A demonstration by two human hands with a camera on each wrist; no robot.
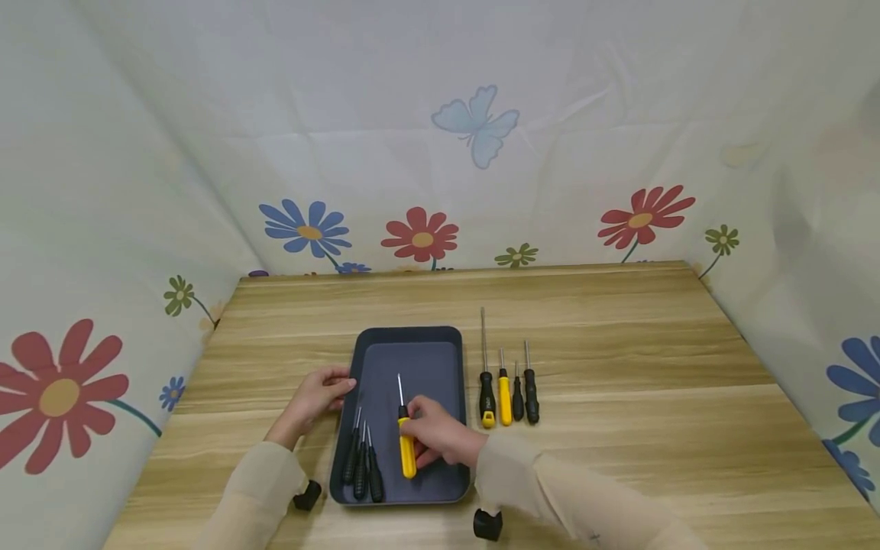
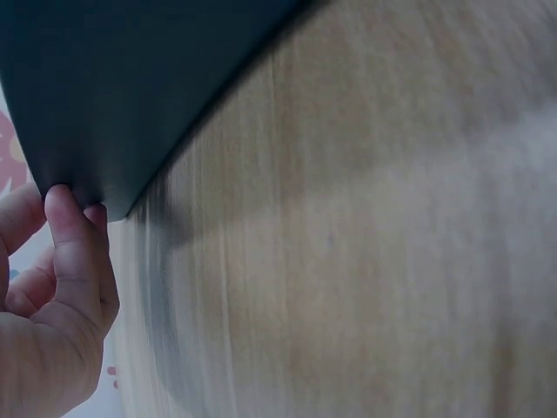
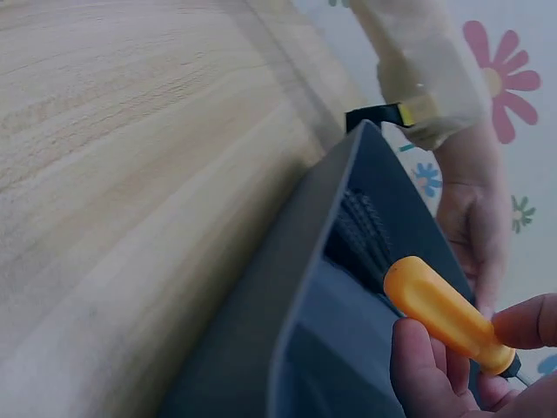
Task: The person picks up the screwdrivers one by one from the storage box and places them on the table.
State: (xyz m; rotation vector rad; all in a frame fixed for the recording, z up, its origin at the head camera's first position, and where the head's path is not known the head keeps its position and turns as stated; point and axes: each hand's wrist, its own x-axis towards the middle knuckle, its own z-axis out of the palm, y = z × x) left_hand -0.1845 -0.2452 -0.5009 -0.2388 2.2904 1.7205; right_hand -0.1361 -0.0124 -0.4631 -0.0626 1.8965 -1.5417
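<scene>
My right hand [image 1: 440, 431] pinches a screwdriver with a yellow handle [image 1: 408, 456] over the dark grey tray [image 1: 412, 359]. Its shaft points away from me, and in the right wrist view the yellow handle [image 3: 444, 313] sits between thumb and fingers. At the tray's left side, my left hand [image 1: 319, 399] holds the rim; up close, thumb and fingertips pinch the tray wall [image 2: 113, 96]. Three black-handled screwdrivers [image 1: 360, 475] lie side by side in the near left part of the tray, shafts pointing away.
Right of the tray, several screwdrivers lie in a row on the wooden table [image 1: 619, 344]: a long black-and-yellow one [image 1: 487, 397], a yellow one [image 1: 505, 401], a small black one [image 1: 518, 403] and another black one [image 1: 531, 397]. A flowered curtain [image 1: 550, 176] surrounds the table's back and sides.
</scene>
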